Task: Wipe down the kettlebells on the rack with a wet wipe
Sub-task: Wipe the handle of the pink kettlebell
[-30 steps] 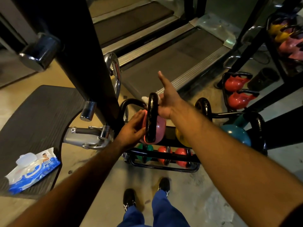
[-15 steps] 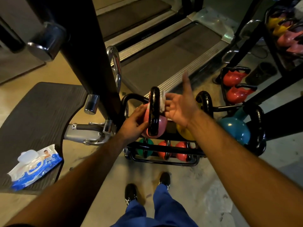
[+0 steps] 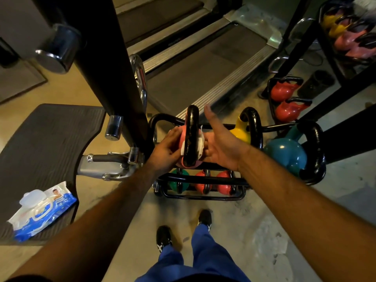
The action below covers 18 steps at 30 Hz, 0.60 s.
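A pink kettlebell (image 3: 191, 123) with a black handle stands on the top tier of a black rack (image 3: 203, 197). My left hand (image 3: 165, 151) holds its pink body from the left. From the right, my right hand (image 3: 221, 147) presses a white wet wipe (image 3: 200, 143) round the lower part of the handle, fingers curled behind it and thumb pointing up. A yellow kettlebell (image 3: 241, 133) and a teal kettlebell (image 3: 286, 153) sit to the right on the same tier. Below them sit a green kettlebell (image 3: 179, 184) and two red ones (image 3: 223, 183).
A blue and white pack of wipes (image 3: 43, 210) lies on a dark platform at the left. A thick black machine post (image 3: 107, 68) rises just left of the rack. A treadmill (image 3: 193, 74) lies behind it. More red kettlebells (image 3: 284, 90) sit on another rack at the right.
My right hand has slid with the wipe from the top of the handle down to its lower part. My left hand stays on the pink body.
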Motion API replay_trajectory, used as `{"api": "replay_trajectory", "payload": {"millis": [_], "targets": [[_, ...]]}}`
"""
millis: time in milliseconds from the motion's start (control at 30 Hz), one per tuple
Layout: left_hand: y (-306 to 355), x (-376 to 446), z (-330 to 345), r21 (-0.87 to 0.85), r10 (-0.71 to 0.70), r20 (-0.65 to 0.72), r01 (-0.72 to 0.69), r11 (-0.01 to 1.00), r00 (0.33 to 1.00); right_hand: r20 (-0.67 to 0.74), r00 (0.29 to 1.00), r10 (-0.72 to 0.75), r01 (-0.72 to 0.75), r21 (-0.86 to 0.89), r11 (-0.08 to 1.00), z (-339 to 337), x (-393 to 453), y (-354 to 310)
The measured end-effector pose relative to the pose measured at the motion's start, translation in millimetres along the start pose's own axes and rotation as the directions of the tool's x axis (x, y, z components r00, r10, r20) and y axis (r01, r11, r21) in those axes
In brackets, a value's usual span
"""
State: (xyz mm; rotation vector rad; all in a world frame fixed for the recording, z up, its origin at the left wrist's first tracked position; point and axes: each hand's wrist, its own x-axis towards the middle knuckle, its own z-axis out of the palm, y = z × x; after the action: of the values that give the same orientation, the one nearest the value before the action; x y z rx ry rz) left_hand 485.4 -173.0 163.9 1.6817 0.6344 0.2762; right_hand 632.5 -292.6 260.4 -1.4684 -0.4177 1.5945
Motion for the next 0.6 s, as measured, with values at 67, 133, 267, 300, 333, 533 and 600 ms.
{"api": "replay_trajectory", "payload": {"millis": [67,133,267,300,333,533,600], "targets": [[-0.7,2.3,-0.8,0.006,-0.003,0.006,0.003,1.0,1.0,-0.039,0.999,0.003,-0.004,-0.023,1.0,0.6,-0.4,-3.4],[3.9,1.0,-2.0,-0.016,-0.011,0.006,0.011,1.0,1.0,-0.115,0.991,-0.07,0.061,-0.081,0.995,9.4,3.9,5.2],[2.7,-0.9,0.8,-0.051,0.034,0.028,-0.032,0.998,0.999,-0.276,0.936,-0.22,0.177,-0.174,0.969,21.7,3.4,38.8],[2.2,-0.7,1.6,-0.044,0.032,0.026,-0.031,0.999,0.999,-0.295,0.929,-0.225,0.19,-0.143,0.971,21.1,1.0,38.0],[2.7,0.4,2.3,-0.03,0.025,0.029,-0.025,0.999,0.999,-0.298,0.929,-0.218,0.198,-0.096,0.976,19.1,2.1,34.3],[-5.9,7.6,0.8,-0.008,0.026,0.009,-0.026,1.0,1.0,-0.298,0.932,-0.205,0.189,-0.083,0.978,25.1,20.5,20.0],[-3.5,7.6,-0.7,0.001,-0.001,0.019,0.001,1.0,1.0,-0.309,0.899,-0.31,0.286,-0.121,0.95,22.1,18.5,38.8]]}}
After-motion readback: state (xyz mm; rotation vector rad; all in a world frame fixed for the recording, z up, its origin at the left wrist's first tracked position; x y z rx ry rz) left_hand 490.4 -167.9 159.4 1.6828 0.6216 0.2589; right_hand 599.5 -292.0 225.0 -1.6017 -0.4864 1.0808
